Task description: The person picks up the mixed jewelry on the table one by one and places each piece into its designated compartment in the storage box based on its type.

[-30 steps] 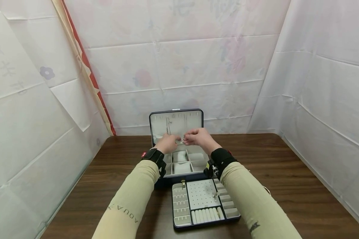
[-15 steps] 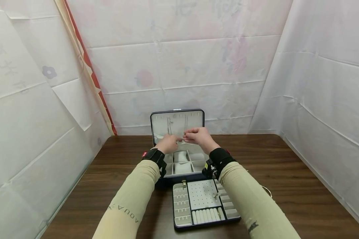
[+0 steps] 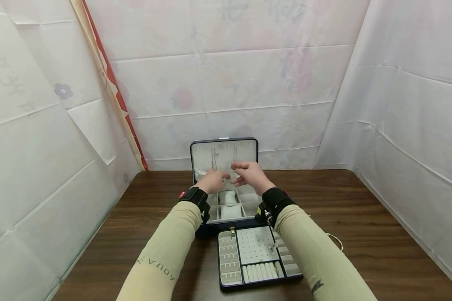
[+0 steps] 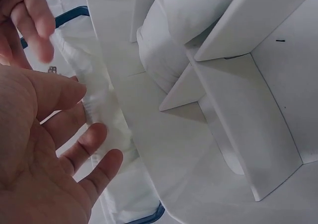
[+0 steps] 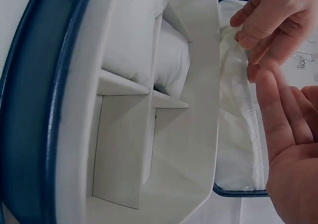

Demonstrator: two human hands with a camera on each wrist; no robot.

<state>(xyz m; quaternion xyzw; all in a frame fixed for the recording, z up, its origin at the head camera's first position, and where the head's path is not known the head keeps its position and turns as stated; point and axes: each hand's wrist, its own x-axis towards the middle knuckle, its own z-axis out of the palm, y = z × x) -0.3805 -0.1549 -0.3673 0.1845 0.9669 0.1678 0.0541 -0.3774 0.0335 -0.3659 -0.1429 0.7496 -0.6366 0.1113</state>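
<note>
Both hands hover at an upright jewelry box lid (image 3: pixel 193 155), in front of its gathered white pocket (image 5: pixel 239 134). My left hand (image 3: pixel 211 181) points its fingertips rightward; in the left wrist view several fingers curve loosely, and whether a fine item is pinched there is too small to tell. Facing it, my right hand (image 3: pixel 250 175) has forefinger and thumb spread apart, with a tiny pale glint between. Right by my left fingers in the right wrist view are the other hand's straight fingers. A thin silver necklace (image 3: pixel 213 158) hangs in the lid, and a small silver pendant (image 5: pixel 302 63) shows behind the hands.
Below the hands lies the box's compartment base with pale dividers (image 4: pixel 238 119) and white cushions (image 3: pixel 230 212). A jewelry tray (image 3: pixel 255 243) with ring rolls and a perforated panel lies in front. A light cord (image 3: pixel 336 241) is beside my right sleeve on the wooden table (image 3: pixel 154 234).
My right fingertips, close together a second ago, have spread apart and the hand has tipped slightly. My left hand stays almost in place. The box and tray have not moved.
</note>
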